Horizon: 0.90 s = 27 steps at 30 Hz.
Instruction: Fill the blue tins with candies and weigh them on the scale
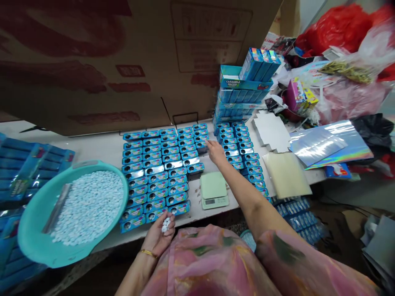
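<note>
clearly, pale pieces (166,225) in the cupped left hand (158,235), blue boxes (157,194) by the right hand (216,153)

in the head view, the left hand was curled palm up near the tabletop (101,148) edge, fingers folded around a small heap of the pieces, just beside the nearest boxes. the right hand reached over the rows with its fingertips at one box (201,145); whether they pinched it or only touched it could not be told. a green scale (213,187) lay between the rows, and to the left a teal basin (61,260) held many more pieces and a grey bar (57,208).

the pieces looked hard, smooth and light, likely to roll and slip, so a cupped palm seemed the safest hold. the boxes looked like thin card, light but easily dented; their long sides, near the ends, seemed best to grip.
</note>
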Available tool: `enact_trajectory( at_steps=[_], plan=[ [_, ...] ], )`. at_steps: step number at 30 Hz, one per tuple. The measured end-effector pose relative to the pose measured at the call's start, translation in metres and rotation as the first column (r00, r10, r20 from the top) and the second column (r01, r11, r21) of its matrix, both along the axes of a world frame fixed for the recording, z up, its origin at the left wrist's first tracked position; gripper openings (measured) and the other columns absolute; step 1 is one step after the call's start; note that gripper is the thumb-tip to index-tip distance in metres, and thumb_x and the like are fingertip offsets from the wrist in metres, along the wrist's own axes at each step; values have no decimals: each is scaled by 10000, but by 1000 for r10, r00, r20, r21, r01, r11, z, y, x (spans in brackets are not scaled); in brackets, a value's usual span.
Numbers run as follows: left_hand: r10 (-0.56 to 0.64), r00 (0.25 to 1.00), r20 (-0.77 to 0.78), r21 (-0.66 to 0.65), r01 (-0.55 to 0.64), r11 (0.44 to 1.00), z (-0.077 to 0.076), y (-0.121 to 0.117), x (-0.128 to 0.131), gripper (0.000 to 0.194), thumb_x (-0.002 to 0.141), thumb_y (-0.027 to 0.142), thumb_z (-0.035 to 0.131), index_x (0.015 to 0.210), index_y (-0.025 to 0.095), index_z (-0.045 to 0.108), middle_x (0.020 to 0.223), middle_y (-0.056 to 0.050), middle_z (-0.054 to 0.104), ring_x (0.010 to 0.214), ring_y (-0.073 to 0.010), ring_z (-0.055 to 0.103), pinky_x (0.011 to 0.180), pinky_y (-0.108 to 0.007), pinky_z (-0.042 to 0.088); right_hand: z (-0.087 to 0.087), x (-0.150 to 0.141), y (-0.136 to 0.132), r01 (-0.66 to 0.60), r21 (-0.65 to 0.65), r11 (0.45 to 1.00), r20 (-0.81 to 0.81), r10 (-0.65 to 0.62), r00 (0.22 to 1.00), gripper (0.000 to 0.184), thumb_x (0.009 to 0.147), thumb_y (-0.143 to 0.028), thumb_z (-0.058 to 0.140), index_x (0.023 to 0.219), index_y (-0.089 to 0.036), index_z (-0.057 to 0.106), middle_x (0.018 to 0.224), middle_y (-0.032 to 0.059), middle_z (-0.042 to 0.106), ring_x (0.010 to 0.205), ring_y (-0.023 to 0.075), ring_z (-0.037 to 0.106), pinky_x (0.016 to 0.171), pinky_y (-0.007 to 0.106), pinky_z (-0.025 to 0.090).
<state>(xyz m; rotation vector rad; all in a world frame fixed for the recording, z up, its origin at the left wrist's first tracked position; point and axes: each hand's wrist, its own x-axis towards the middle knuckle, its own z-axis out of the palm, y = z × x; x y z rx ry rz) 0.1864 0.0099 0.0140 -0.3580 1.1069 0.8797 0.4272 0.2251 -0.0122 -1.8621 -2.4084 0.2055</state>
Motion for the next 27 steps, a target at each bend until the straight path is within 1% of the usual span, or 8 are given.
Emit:
enact_trajectory(
  at_steps=[3, 7, 11, 14, 17, 21, 24, 27],
  plan=[
    [-14, 999, -33, -4, 14, 1000, -2, -1, -5, 202, 830, 154, 387, 663, 114, 493, 566, -1, 457, 387, -26, 371, 276, -111, 271, 6, 39, -44, 82, 61, 995, 12, -83, 997, 324, 839, -195, 373, 1133, -166, 506, 1142, 88, 489, 1015, 204, 397, 830, 321, 326],
    [-52, 997, -50, 1, 52, 999, -9, 1, -6, 197, 826, 143, 389, 661, 113, 493, 571, -1, 458, 394, -31, 382, 282, -118, 284, 5, 79, -97, 185, 0, 983, 133, -183, 974, 233, 801, -252, 467, 993, -225, 595, 1069, 64, 504, 953, 211, 414, 763, 327, 346],
    [-101, 994, -50, 49, 103, 993, -8, 4, 2, 186, 817, 142, 404, 664, 113, 505, 577, -5, 464, 401, -38, 393, 285, -126, 298, -6, 89, -107, 162, 2, 987, 202, -159, 966, 214, 817, -192, 434, 916, -222, 621, 1120, 77, 484, 982, 221, 399, 762, 348, 336],
    [-104, 994, -44, 72, 107, 992, -2, 2, 7, 195, 818, 147, 401, 662, 114, 513, 578, -9, 472, 402, -41, 402, 288, -131, 311, 0, 93, -111, 113, 61, 992, 203, -123, 971, 231, 824, -152, 404, 835, -196, 630, 1193, 80, 448, 1045, 235, 360, 815, 373, 312],
    [-117, 993, -28, 50, 118, 992, 3, -3, 11, 203, 822, 144, 391, 667, 112, 517, 583, -24, 502, 412, -53, 440, 300, -139, 345, 19, 90, -127, 0, 91, 996, 146, -13, 989, 233, 823, -136, 399, 890, -198, 613, 1208, 81, 441, 1078, 223, 337, 877, 381, 277],
    [-171, 985, -13, 16, 171, 985, 5, -2, 22, 178, 821, 138, 394, 723, 102, 538, 623, -60, 571, 467, -85, 525, 379, -175, 449, 38, 54, -153, -219, -28, 975, 102, 220, 970, 231, 811, -138, 420, 960, -208, 582, 1128, 84, 487, 985, 201, 404, 847, 371, 308],
    [-197, 980, -11, 20, 197, 980, 7, 1, 30, 158, 817, 135, 406, 777, 96, 553, 648, -75, 602, 509, -104, 568, 439, -194, 491, 34, 24, -162, -294, -110, 950, 68, 302, 951, 236, 812, -127, 419, 970, -207, 574, 1062, 81, 518, 932, 182, 441, 806, 343, 344],
    [-208, 978, -12, 11, 208, 978, 10, 2, 31, 165, 819, 134, 403, 803, 90, 561, 652, -82, 617, 531, -116, 590, 465, -198, 503, 23, 24, -167, -238, -95, 967, -50, 234, 971, 225, 823, -219, 455, 1022, -211, 562, 1116, 72, 516, 970, 176, 451, 828, 327, 358]
  ],
)
